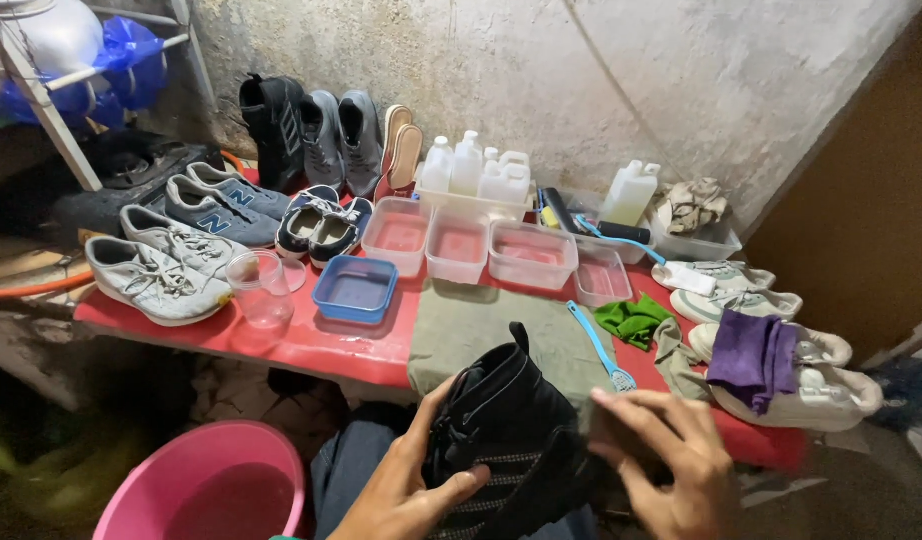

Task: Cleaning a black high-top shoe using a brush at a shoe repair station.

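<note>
A black high-top shoe rests on my lap at the bottom centre. My left hand grips its laced side, thumb across the front. My right hand lies against the shoe's right side with the fingers spread over it. Just beyond the shoe, an olive-green cloth is spread on the red table. A blue-handled brush lies on the cloth's right edge, close to my right hand.
Several clear tubs and a blue tub hold liquid. White bottles stand behind. Grey sneakers lie left, white sneakers with a purple cloth right. A green rag, a plastic cup and a pink basin are near.
</note>
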